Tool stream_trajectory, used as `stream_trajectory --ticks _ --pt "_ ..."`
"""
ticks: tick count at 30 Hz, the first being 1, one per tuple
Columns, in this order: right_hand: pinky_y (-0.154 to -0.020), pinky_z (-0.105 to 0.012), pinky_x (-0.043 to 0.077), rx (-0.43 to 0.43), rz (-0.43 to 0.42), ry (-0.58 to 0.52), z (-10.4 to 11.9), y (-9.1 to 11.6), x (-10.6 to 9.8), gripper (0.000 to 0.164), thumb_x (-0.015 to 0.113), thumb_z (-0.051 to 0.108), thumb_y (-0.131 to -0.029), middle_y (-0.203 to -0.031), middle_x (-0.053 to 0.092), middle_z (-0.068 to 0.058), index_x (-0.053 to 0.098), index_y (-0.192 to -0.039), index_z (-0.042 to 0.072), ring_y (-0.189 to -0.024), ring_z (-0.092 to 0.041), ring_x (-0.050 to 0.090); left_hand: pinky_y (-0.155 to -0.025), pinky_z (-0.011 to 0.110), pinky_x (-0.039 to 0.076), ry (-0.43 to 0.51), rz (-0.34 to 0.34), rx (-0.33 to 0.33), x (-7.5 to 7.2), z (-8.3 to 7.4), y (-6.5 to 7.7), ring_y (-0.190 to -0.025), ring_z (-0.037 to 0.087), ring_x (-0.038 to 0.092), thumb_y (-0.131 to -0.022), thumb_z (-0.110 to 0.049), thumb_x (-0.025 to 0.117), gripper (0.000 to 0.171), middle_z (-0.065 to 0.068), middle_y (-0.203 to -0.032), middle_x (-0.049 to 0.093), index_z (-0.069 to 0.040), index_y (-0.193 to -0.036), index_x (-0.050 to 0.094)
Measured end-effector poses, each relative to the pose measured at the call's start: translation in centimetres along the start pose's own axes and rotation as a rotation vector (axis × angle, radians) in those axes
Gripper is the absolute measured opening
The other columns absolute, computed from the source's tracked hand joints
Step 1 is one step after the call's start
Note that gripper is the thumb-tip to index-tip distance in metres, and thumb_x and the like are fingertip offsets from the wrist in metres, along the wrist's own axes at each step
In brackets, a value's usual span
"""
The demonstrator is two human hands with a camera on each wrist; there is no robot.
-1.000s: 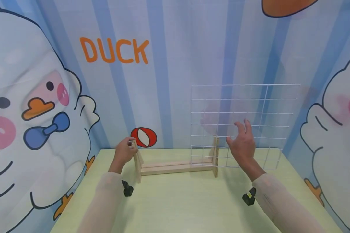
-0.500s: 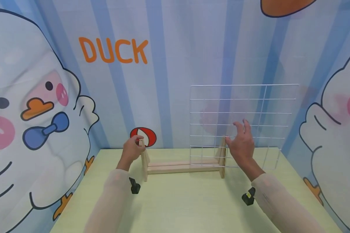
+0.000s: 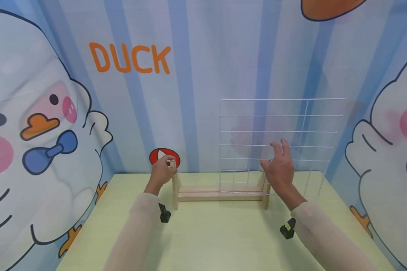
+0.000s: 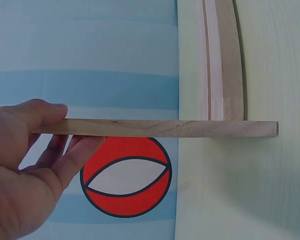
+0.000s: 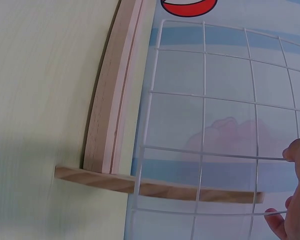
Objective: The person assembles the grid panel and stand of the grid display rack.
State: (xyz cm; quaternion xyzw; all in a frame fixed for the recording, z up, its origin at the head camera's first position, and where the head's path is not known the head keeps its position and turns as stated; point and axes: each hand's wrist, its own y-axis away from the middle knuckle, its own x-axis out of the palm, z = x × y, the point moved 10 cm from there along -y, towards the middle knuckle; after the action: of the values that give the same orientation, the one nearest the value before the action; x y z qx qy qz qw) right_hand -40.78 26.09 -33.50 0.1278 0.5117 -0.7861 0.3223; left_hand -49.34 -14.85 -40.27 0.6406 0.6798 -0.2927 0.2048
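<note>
A light wooden stand, two leaning end uprights joined by a long rail, rests on the table. My left hand pinches the top of its left upright, thumb on one face and fingers on the other in the left wrist view. With my right hand I hold a white wire grid panel upright by its wires. In the right wrist view, thumb and fingers close around the wires at the right edge. The grid overlaps the stand's right upright in both the head and right wrist views.
The pale yellow table backs onto a blue striped cloth printed with ducks and the word DUCK. A red and white printed ball shows on the cloth by the left upright.
My left hand has slid the wooden stand to the right, bringing its right upright farther behind the grid and my right hand. The right hand and grid stay nearly still.
</note>
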Motion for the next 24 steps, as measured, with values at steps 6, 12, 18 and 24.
stream_trajectory --ticks 6,12,18,24 --pt "-0.067 -0.05 0.059 0.0 0.007 0.001 0.2 0.0 0.1 0.054 0.081 0.017 -0.085 -0.155 0.043 -0.018 0.055 -0.133 0.011 -0.085 -0.041 0.065 -0.082 0.04 0.06 -0.019 -0.005 0.019 0.9 -1.1 -0.1 -0.099 0.029 0.066 -0.09 -0.006 0.071 0.048 0.02 -0.123 0.068 -0.007 -0.136 0.059" --pt "-0.065 -0.05 0.057 -0.006 0.014 -0.025 0.5 0.2 0.2 0.055 0.081 0.017 -0.085 -0.156 0.043 -0.019 0.055 -0.133 0.011 -0.086 -0.042 0.065 -0.084 0.041 0.059 -0.013 0.005 0.039 1.9 -1.9 -0.1 -0.101 0.029 0.065 -0.089 -0.004 0.07 0.049 0.02 -0.122 0.069 -0.007 -0.136 0.06" --pt "-0.068 -0.05 0.059 -0.006 0.017 -0.017 0.7 0.2 0.2 0.055 0.081 0.018 -0.086 -0.156 0.042 -0.018 0.055 -0.134 0.011 -0.088 -0.041 0.066 -0.087 0.043 0.059 0.039 0.025 0.058 2.9 -2.7 0.0 -0.105 0.031 0.065 -0.089 -0.002 0.067 0.047 0.021 -0.124 0.067 -0.005 -0.135 0.06" --pt "-0.067 -0.051 0.059 -0.009 0.013 -0.025 0.7 0.1 0.3 0.055 0.081 0.018 -0.086 -0.156 0.043 -0.018 0.055 -0.134 0.011 -0.087 -0.042 0.066 -0.085 0.043 0.06 0.09 0.037 0.058 3.6 -3.1 0.2 -0.105 0.032 0.067 -0.089 -0.003 0.068 0.046 0.021 -0.124 0.067 -0.005 -0.135 0.06"
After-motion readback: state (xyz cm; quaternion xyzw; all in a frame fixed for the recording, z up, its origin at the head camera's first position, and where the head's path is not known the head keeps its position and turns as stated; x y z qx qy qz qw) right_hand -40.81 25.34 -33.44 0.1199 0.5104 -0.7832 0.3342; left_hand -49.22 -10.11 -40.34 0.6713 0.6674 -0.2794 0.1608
